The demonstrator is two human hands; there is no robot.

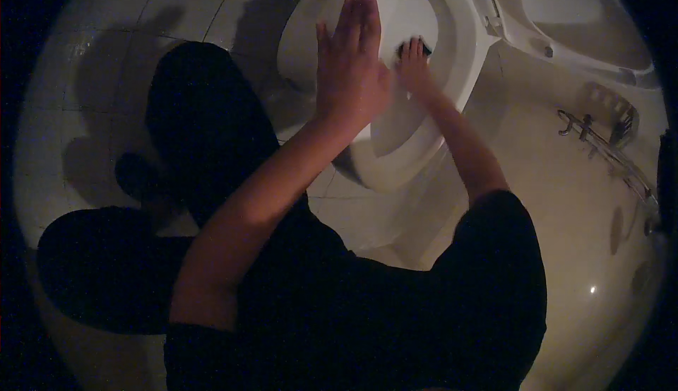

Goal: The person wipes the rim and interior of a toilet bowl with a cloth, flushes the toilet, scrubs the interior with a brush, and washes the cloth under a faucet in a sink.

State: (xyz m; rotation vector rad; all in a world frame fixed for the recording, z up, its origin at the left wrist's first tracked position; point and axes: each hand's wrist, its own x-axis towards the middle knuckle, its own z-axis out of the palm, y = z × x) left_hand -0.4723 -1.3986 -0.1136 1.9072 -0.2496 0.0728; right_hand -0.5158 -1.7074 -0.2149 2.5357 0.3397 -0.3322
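My right hand (pixel 416 70) reaches into the white toilet bowl (pixel 447 25) and is a little blurred. Its fingers lie over a small dark pad (pixel 427 48), pressed near the bowl's inner wall; most of the pad is hidden under them. My left hand (pixel 352 62) holds nothing, its fingers stretched out and partly spread. In the picture it overlaps the near-left side of the toilet rim; whether it touches the rim I cannot tell. The raised toilet seat and lid (pixel 511 17) stand at the upper right.
A tiled floor (pixel 100 68) spreads on the left, with shadows across it. My bent leg (pixel 206 121) in dark trousers is beside the toilet. Chrome fittings (pixel 598 142) and a slotted basket (pixel 609 107) are on the right, above a pale smooth surface (pixel 551 189). The light is dim.
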